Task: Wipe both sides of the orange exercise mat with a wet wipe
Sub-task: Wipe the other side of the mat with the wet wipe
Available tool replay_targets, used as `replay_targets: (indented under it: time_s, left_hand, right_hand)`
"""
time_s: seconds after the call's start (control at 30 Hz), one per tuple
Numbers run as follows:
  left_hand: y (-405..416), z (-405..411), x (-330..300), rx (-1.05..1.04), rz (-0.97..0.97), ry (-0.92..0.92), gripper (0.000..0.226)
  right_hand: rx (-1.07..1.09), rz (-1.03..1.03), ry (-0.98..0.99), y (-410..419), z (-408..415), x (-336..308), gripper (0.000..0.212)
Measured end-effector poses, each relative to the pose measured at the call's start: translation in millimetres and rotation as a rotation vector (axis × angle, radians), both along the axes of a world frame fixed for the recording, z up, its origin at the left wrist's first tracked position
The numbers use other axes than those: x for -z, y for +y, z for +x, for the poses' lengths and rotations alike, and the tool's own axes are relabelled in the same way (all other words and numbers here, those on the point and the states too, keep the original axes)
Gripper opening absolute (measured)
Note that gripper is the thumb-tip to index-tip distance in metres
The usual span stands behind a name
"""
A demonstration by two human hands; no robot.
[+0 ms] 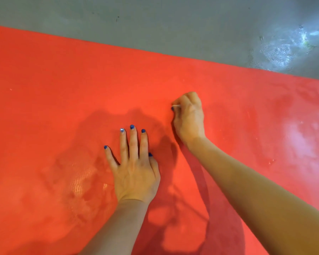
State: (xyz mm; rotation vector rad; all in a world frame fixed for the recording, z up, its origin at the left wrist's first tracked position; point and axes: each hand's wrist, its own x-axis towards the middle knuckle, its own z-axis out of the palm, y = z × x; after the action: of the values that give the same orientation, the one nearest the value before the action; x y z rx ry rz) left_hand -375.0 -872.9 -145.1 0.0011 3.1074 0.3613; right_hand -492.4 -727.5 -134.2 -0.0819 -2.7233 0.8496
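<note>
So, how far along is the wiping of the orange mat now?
Partly done on this side: damp, shiny patches show on the mat at the right and lower left. In hand: the right hand is curled round a small wipe, and the left hand presses flat. The underside cannot be seen.

Orange exercise mat (63, 80) spread flat on a grey floor (155, 21)

The smooth grey floor shows along the far side, with a bright glare patch at the far right; the mat lies directly on it, its surface showing damp, shiny streaks.
</note>
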Motion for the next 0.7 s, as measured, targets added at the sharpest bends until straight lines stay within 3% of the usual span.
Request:
replay_targets:
  time_s: [0.07,0.13,0.27,0.37,0.47,0.57,0.63,0.7]
  left_hand:
    - [0,0,1,-0.002,0.0,-0.001,0.065]
    - [0,1,1,0.003,0.007,0.001,0.064]
    - [-1,0,1,0.01,0.015,0.006,0.063]
    - [-1,0,1,0.008,0.017,-0.007,0.063]
    - [-1,1,0,0.007,0.012,-0.012,0.064]
    - [-2,1,1,0.013,0.005,-0.024,0.064]
    - [-3,1,1,0.009,0.002,-0.026,0.064]
    - [-2,-1,1,0.011,0.007,-0.033,0.064]
  right_hand:
    - [-0.243,0.031,-0.019,1,-2,-2,0.01]
    - [-0.316,0.11,-0.019,26,-12,-2,0.01]
    - [0.149,0.057,-0.016,76,-34,0,0.014]
    - [0.251,0.055,-0.031,50,-45,3,0.016]
    - [-0.039,0.029,-0.015,4,-50,3,0.011]
    - [-0.258,0.076,-0.019,10,-56,2,0.01]
    - [-0.131,0.141,0.011,42,-65,3,0.011]
    - [0.178,0.093,-0.017,74,-71,1,0.015]
